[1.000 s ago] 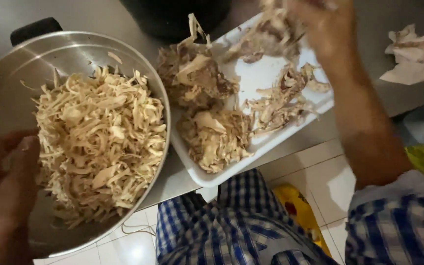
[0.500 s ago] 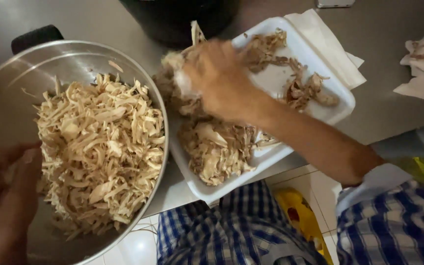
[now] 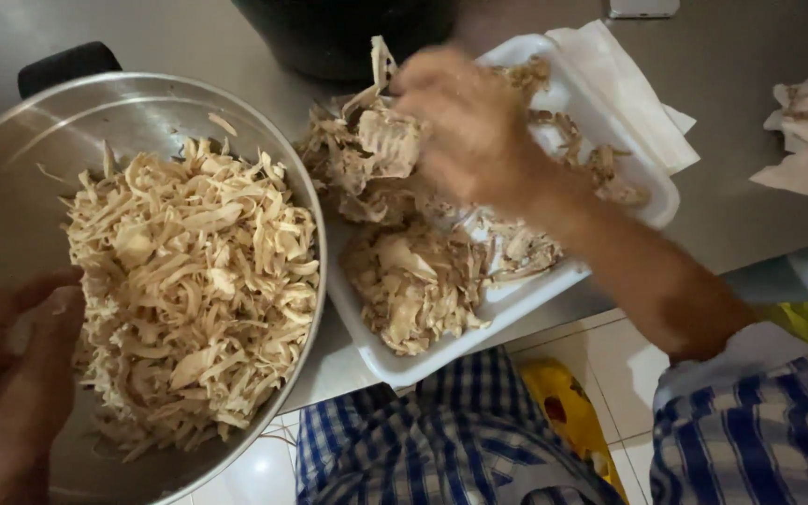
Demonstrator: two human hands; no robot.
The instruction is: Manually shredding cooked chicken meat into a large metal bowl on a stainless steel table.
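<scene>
We have our right hand (image 3: pixel 469 126) curled over the white foam tray (image 3: pixel 652 201), and it looks as if its fingers close on a pale chunk of cooked chicken (image 3: pixel 387 140) at the tray's far left end, though motion blur keeps us from saying how firmly. Our left hand (image 3: pixel 7 393) rests against the near rim of the metal pot (image 3: pixel 133 108), fingers loosely bent and pressed on the inside wall, just beside the heap of shredded chicken (image 3: pixel 189 290) that fills the pot. More unshredded meat and scraps (image 3: pixel 418 285) lie piled in the tray's near half. We judge the main risk to be the overhang: both the pot and the tray jut past the grey counter edge (image 3: pixel 750 238) above the tiled floor (image 3: pixel 610 374), so a push from our right hand or a slack left hand could tip either one and spill meat over our checked clothing (image 3: pixel 460 440). Loose strands could also drop in the gap between pot and tray. As for packaging, a folded white paper sheet (image 3: pixel 624 84) sits tucked under the tray's far right corner, crumpled tissue (image 3: pixel 806 140) lies well apart on the counter's right, and a yellow plastic bag (image 3: pixel 568 411) shows below on the floor; no labels are legible.
</scene>
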